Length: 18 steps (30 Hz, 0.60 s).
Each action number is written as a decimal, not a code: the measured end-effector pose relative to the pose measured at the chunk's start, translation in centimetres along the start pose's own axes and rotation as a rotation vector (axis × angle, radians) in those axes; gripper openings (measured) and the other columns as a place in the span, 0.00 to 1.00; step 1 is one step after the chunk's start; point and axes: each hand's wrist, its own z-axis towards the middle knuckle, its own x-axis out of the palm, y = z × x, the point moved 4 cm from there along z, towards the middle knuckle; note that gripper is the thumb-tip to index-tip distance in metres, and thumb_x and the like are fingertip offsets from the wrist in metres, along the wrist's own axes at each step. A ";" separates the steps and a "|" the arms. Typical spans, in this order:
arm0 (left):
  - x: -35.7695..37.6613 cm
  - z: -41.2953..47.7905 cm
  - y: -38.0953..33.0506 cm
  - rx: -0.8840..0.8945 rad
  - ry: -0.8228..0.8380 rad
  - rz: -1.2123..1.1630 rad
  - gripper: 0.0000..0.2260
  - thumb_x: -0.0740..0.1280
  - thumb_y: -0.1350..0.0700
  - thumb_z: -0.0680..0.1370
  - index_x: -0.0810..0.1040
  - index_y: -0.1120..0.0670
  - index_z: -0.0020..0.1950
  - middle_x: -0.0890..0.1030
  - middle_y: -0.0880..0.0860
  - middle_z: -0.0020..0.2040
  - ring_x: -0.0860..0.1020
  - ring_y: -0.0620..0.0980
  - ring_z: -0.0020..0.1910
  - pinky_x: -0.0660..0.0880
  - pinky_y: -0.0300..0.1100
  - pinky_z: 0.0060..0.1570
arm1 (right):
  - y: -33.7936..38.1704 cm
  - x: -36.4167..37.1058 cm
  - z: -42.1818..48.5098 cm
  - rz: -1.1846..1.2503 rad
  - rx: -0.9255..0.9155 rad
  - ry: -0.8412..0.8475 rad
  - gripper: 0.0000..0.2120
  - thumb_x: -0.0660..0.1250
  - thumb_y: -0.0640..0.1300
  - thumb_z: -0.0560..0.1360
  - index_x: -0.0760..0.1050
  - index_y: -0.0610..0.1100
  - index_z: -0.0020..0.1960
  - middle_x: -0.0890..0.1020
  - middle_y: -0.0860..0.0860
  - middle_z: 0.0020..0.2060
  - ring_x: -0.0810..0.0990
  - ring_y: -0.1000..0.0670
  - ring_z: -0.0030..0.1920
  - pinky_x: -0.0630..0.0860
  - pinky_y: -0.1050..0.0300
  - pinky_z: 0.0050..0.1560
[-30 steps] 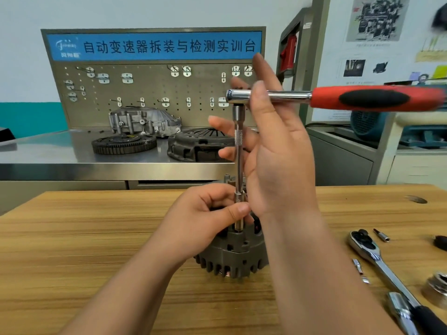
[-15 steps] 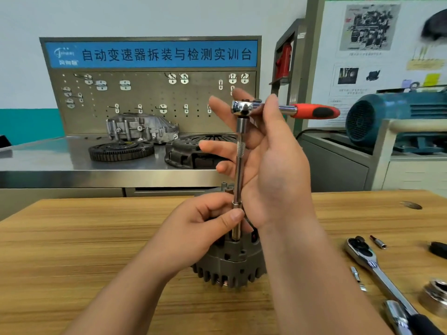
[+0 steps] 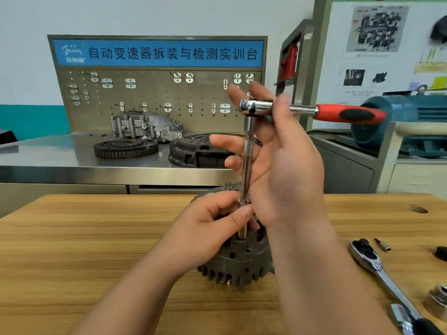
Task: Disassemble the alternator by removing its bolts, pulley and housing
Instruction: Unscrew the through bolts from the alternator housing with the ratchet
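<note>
The grey alternator (image 3: 238, 261) stands on the wooden table (image 3: 96, 250), vented housing toward me. A chrome extension bar (image 3: 248, 163) rises upright from a bolt on its top. My left hand (image 3: 212, 226) pinches the socket end at the bar's foot, thumb in front. A ratchet wrench with a red handle (image 3: 350, 113) sits on the bar's top, handle pointing right. My right hand (image 3: 283, 165) is raised behind the bar, fingers spread. Its thumb lies over the ratchet's neck and its index finger is behind the head, pinching it.
A second ratchet (image 3: 372, 264) lies on the table at right, with a small bit (image 3: 383, 245), a socket (image 3: 400, 316) and a metal part (image 3: 439, 296) near the edge. Behind, a steel bench (image 3: 48, 160) carries a ring gear (image 3: 125, 147) and clutch cover (image 3: 198, 151). A teal motor (image 3: 416, 122) stands at right.
The red handle swung away from me toward the back right, then came slightly round again. My left hand kept its pinch at the bar's foot.
</note>
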 end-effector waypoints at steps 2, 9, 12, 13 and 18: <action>0.0 0.0 -0.1 -0.002 0.022 -0.010 0.16 0.63 0.51 0.75 0.81 0.62 0.52 0.85 0.55 0.45 0.82 0.48 0.44 0.78 0.39 0.45 | 0.1 -0.4 0.1 0.030 0.042 -0.008 0.17 0.50 0.54 0.83 0.73 0.46 0.59 0.85 0.50 0.51 0.82 0.50 0.30 0.73 0.64 0.25; -0.3 0.0 -0.1 -0.084 -0.021 0.008 0.16 0.66 0.49 0.70 0.82 0.59 0.49 0.86 0.52 0.42 0.83 0.57 0.47 0.77 0.58 0.53 | 0.2 0.0 -0.3 -0.117 -0.130 -0.019 0.13 0.61 0.48 0.79 0.76 0.55 0.62 0.83 0.51 0.56 0.82 0.50 0.37 0.74 0.65 0.29; -0.3 0.0 0.2 -0.110 -0.043 0.029 0.09 0.69 0.56 0.75 0.82 0.61 0.50 0.86 0.54 0.44 0.82 0.60 0.48 0.76 0.61 0.54 | 0.4 0.4 -0.3 -0.247 -0.257 -0.006 0.16 0.64 0.44 0.75 0.75 0.53 0.63 0.83 0.61 0.47 0.81 0.49 0.42 0.73 0.66 0.34; -0.4 0.0 0.3 -0.123 -0.054 0.029 0.07 0.68 0.59 0.76 0.82 0.61 0.51 0.86 0.56 0.45 0.82 0.61 0.49 0.76 0.62 0.54 | 0.3 0.5 -0.3 -0.245 -0.263 -0.005 0.17 0.64 0.44 0.75 0.75 0.53 0.63 0.83 0.61 0.47 0.81 0.50 0.42 0.73 0.66 0.34; -0.3 0.0 0.4 -0.078 -0.033 0.047 0.07 0.66 0.58 0.78 0.81 0.61 0.49 0.85 0.56 0.42 0.81 0.59 0.45 0.78 0.55 0.51 | -0.3 0.3 -0.3 -0.066 -0.106 0.015 0.15 0.58 0.53 0.78 0.73 0.53 0.63 0.82 0.51 0.59 0.83 0.51 0.35 0.73 0.65 0.28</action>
